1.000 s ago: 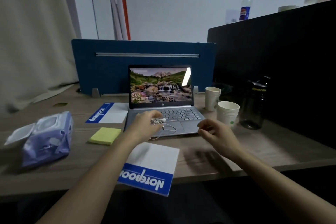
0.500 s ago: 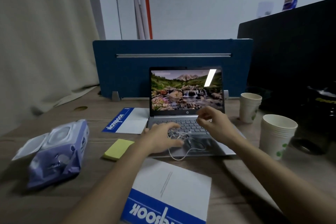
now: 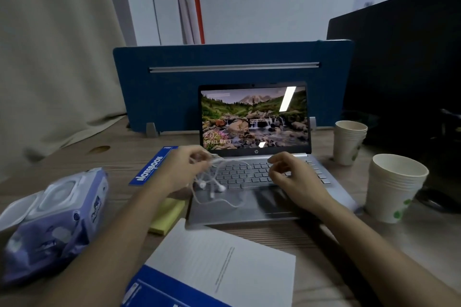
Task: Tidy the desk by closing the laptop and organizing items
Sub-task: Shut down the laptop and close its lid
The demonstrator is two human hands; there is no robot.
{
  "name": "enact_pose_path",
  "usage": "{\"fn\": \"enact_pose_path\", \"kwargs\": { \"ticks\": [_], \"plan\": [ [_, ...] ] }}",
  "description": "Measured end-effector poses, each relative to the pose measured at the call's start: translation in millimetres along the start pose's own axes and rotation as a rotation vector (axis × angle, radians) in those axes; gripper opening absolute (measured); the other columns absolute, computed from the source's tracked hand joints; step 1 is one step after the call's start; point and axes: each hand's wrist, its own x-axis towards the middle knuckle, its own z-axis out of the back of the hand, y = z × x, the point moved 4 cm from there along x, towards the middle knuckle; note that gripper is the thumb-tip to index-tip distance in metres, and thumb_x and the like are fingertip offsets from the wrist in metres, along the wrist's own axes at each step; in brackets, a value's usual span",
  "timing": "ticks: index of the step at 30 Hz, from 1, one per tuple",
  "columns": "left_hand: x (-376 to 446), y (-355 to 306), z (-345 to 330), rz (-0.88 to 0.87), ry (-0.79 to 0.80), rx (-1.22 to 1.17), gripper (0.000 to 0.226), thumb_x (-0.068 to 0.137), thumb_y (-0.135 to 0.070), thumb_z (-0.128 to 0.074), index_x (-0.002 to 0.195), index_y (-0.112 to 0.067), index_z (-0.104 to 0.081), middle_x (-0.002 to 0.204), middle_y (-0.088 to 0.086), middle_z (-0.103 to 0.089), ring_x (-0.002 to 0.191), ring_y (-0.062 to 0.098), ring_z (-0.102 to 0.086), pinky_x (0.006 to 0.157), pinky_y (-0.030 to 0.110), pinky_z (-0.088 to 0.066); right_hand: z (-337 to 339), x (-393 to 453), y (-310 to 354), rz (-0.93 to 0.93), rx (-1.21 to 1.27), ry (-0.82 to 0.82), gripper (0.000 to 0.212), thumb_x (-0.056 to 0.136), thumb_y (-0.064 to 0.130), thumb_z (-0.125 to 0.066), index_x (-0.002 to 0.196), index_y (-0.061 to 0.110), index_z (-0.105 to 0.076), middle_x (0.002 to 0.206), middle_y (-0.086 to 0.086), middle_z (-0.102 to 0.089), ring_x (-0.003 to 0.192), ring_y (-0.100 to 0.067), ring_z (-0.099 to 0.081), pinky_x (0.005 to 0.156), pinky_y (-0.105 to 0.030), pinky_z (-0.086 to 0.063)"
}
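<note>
A silver laptop (image 3: 254, 117) stands open on the wooden desk (image 3: 324, 244), its screen lit with a landscape picture. My left hand (image 3: 182, 169) hovers over the keyboard's left side, shut on white wired earphones (image 3: 217, 184) whose buds and cord dangle onto the keys. Over the right of the keyboard is my right hand (image 3: 294, 177), fingers curled and pinched; whether it holds the cord I cannot tell. A yellow sticky pad (image 3: 168, 215) lies left of the laptop. One blue-and-white notebook (image 3: 222, 269) lies in front, another notebook (image 3: 152, 168) behind my left hand.
A purple pack of wet wipes (image 3: 55, 224) lies at the left with its lid open. Two stacks of paper cups (image 3: 391, 187) (image 3: 349, 142) stand right of the laptop. A blue divider (image 3: 232, 67) closes the back, a black partition (image 3: 404, 70) the right.
My left hand has lifted the earphones off the keyboard and drawn them left. My right hand has shifted right over the keys. The camera has come closer.
</note>
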Motion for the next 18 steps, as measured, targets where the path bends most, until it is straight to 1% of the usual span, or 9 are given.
{"fn": "enact_pose_path", "kwargs": {
  "ticks": [2, 4, 7, 10, 12, 15, 17, 18],
  "plan": [
    [2.9, 14.9, 17.0, 0.04, -0.078, 0.017, 0.012, 0.088, -0.029, -0.071, 0.086, -0.04, -0.067, 0.083, -0.017, -0.067, 0.074, 0.01, -0.062, 0.056, 0.024, -0.042, -1.4, -1.0, 1.0, 0.005, -0.018, 0.004, 0.02, 0.089, 0.02, -0.065, 0.108, 0.026, -0.06, 0.09, 0.011, -0.067, 0.089, -0.003, -0.062, 0.076, -0.022, -0.049],
    [4.2, 30.1, 28.8, 0.076, -0.149, 0.027, 0.013, 0.088, -0.026, -0.071, 0.088, -0.038, -0.067, 0.081, -0.016, -0.066, 0.071, 0.009, -0.061, 0.052, 0.024, -0.042, -1.7, -0.3, 2.4, 0.005, -0.022, -0.007, 0.02, 0.089, 0.019, -0.064, 0.109, 0.024, -0.061, 0.089, 0.011, -0.067, 0.089, -0.004, -0.062, 0.078, -0.023, -0.049],
    [2.5, 50.3, 36.4, 0.11, -0.238, 0.062, 0.011, 0.089, -0.025, -0.07, 0.092, -0.035, -0.068, 0.084, -0.017, -0.066, 0.076, 0.001, -0.057, 0.056, 0.023, -0.039, -2.8, 0.3, 5.2, 0.012, -0.024, -0.02, 0.019, 0.089, 0.019, -0.064, 0.108, 0.024, -0.061, 0.089, 0.011, -0.067, 0.089, -0.005, -0.062, 0.077, -0.023, -0.049],
    [-1.2, 70.1, 34.1, 0.174, -0.262, 0.091, 0.013, 0.091, -0.022, -0.068, 0.1, -0.031, -0.07, 0.094, -0.009, -0.07, 0.08, 0.0, -0.057, 0.062, 0.026, -0.044, -4.4, 1.1, 7.8, 0.022, -0.039, -0.027, 0.019, 0.089, 0.017, -0.064, 0.107, 0.021, -0.063, 0.088, 0.009, -0.068, 0.088, -0.007, -0.062, 0.079, -0.029, -0.05],
    [-3.9, 79.2, 31.4, 0.204, -0.224, 0.081, 0.02, 0.09, -0.018, -0.069, 0.107, -0.029, -0.07, 0.104, -0.007, -0.07, 0.085, 0.002, -0.058, 0.069, 0.029, -0.047, -5.0, 1.3, 8.9, 0.023, -0.05, -0.016, 0.019, 0.089, 0.018, -0.064, 0.108, 0.021, -0.063, 0.088, 0.009, -0.067, 0.089, -0.008, -0.062, 0.08, -0.03, -0.051],
    [-6.9, 82.4, 29.1, 0.219, -0.099, 0.046, 0.04, 0.087, -0.017, -0.071, 0.122, -0.035, -0.062, 0.12, -0.009, -0.065, 0.095, 0.012, -0.062, 0.074, 0.032, -0.049, -4.9, 0.9, 10.0, 0.026, -0.073, -0.006, 0.018, 0.09, 0.018, -0.063, 0.108, 0.02, -0.063, 0.089, 0.01, -0.067, 0.09, -0.01, -0.062, 0.081, -0.031, -0.051],
    [-5.9, 80.5, 29.1, 0.198, -0.016, 0.092, 0.053, 0.084, -0.018, -0.073, 0.131, -0.038, -0.056, 0.133, -0.006, -0.059, 0.11, 0.016, -0.057, 0.08, 0.033, -0.045, -5.0, 0.4, 10.6, 0.032, -0.084, -0.006, 0.018, 0.09, 0.017, -0.063, 0.108, 0.019, -0.063, 0.088, 0.01, -0.067, 0.09, -0.01, -0.062, 0.081, -0.031, -0.051],
    [-5.7, 78.6, 29.7, 0.189, 0.013, 0.11, 0.058, 0.083, -0.019, -0.074, 0.133, -0.039, -0.054, 0.138, -0.005, -0.056, 0.115, 0.017, -0.054, 0.081, 0.033, -0.043, -5.0, 0.0, 10.6, 0.032, -0.088, -0.005, 0.018, 0.09, 0.017, -0.063, 0.108, 0.019, -0.063, 0.088, 0.01, -0.067, 0.09, -0.01, -0.062, 0.081, -0.03, -0.051]
  ]
}}
